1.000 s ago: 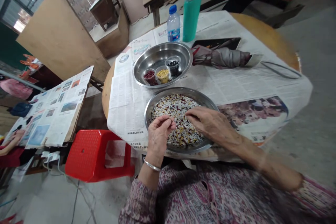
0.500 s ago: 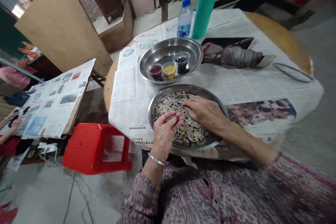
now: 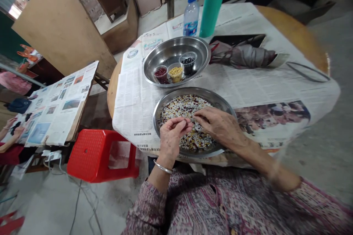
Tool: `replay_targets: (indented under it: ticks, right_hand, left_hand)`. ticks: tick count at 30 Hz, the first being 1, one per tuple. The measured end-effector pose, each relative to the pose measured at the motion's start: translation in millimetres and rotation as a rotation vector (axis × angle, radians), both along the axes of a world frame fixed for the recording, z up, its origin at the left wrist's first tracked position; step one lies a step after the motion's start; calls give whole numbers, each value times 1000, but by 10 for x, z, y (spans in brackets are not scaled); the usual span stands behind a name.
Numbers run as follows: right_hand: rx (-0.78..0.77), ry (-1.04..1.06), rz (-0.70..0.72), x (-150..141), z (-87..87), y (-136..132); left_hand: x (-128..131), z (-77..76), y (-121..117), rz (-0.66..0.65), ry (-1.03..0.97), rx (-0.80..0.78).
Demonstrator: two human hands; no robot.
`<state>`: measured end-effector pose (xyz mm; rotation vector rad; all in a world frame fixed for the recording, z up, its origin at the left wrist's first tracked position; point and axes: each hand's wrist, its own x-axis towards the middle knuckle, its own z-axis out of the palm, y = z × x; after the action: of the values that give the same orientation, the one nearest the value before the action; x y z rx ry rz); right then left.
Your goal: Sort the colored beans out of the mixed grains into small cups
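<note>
A steel basin (image 3: 158, 125) in front of me holds a mix of white grains and dark red, yellow and black beans (image 3: 184, 107). My left hand (image 3: 173, 134), with a silver bangle on its wrist, hovers over the basin's near left side, fingers curled and closed; what they hold, if anything, is too small to name. My right hand (image 3: 219, 125) is over the mix, fingertips pinched together close to my left fingertips. Behind stands a second steel basin (image 3: 162, 49) with a cup of red beans (image 3: 161, 75), a cup of yellow beans (image 3: 175, 72) and a cup of black beans (image 3: 188, 64).
A water bottle (image 3: 191, 16) and a teal bottle (image 3: 213, 5) stand behind the basins on the newspaper-covered table (image 3: 132, 106). A folded grey umbrella (image 3: 245, 55) lies to the right. A red stool (image 3: 91, 154) is at left; another person's hands (image 3: 17, 132) work at a side table (image 3: 66, 99).
My right hand has turned slightly and moved closer to my left fingertips. My left hand stays nearly in place. The whole view has shifted a little.
</note>
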<state>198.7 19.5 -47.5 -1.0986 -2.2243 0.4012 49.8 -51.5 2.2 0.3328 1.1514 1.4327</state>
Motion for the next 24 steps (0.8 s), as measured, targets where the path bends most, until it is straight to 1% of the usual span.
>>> replay_targets:
  ticks: [4, 7, 9, 11, 14, 15, 16, 18, 20, 22, 24]
  right_hand:
    - [0, 54, -14, 10, 2, 32]
    - [28, 36, 19, -15, 37, 79]
    - [56, -14, 65, -53, 65, 110]
    - [76, -101, 111, -100, 84, 131]
    - [88, -224, 139, -155, 88, 135]
    - [93, -236, 134, -159, 85, 133]
    - [96, -230, 123, -156, 80, 132]
    - [96, -188, 99, -125, 69, 138]
    - [77, -149, 80, -74, 60, 151]
    - [48, -120, 59, -24, 62, 157]
    - [21, -74, 46, 6, 89, 139]
  left_hand:
    - [-7, 4, 15, -1, 41, 0]
    - [-27, -10, 29, -5, 158, 26]
    - [-47, -26, 34, -32, 258, 46]
    - [-73, -40, 33, -74, 453, 85]
    - [-114, -42, 12, -89, 877, 164]
    - [-126, -37, 0, -83, 975, 185]
    - [-137, -29, -15, -75, 1029, 196]
    - [-153, -7, -50, -58, 1012, 189]
    - [-158, 25, -88, -39, 867, 126]
    - [-150, 66, -123, -19, 627, 34]
    - [-122, 111, -152, 8, 330, -36]
